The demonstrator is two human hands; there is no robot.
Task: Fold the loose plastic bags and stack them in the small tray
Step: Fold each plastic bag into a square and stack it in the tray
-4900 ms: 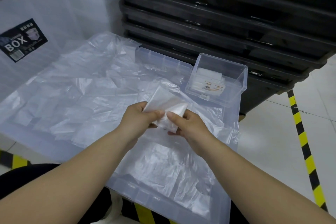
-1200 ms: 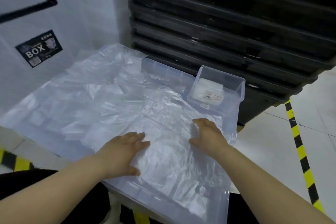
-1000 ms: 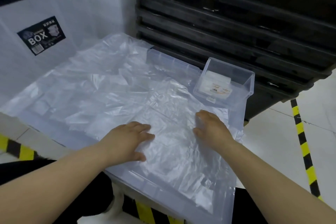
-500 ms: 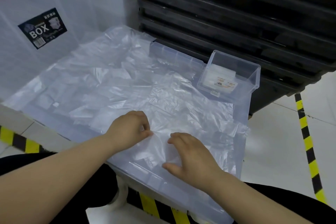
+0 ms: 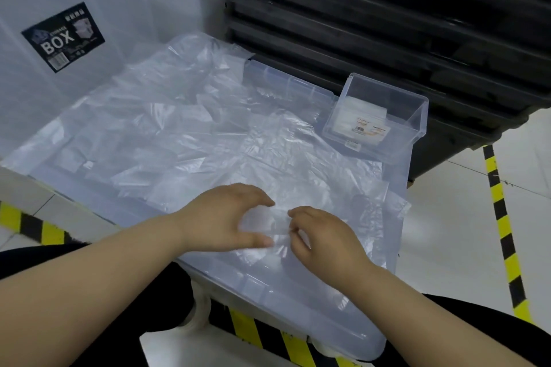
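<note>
- Clear film is what both hands are working: one plastic bag (image 5: 269, 222) lies on the near part of the large translucent lid (image 5: 328, 319), right between them.
- Left hand (image 5: 220, 217) sits at the bag's 9 o'clock end, with fingers arched over the film and thumb tucked under its near edge, so it grips that end.
- Right hand (image 5: 325, 235) is at the 3 o'clock end, fingertips curled and pinching a crease.
- As gathered, the bag's long axis runs from 9 to 3 o'clock, hand to hand. My guess is that the next fold brings the two ends together.
- The small tray (image 5: 417, 116) stands at about 1 o'clock from the hands, well apart from them, on the lid's far right corner. A short stack of folded bags (image 5: 357, 116) already lies inside.
- The right hand is nearer the tray, so it looks like the natural one to carry the folded bag over.
- More loose bags (image 5: 179, 134) spread from 10 to 12 o'clock, so much folding appears to remain.
</note>
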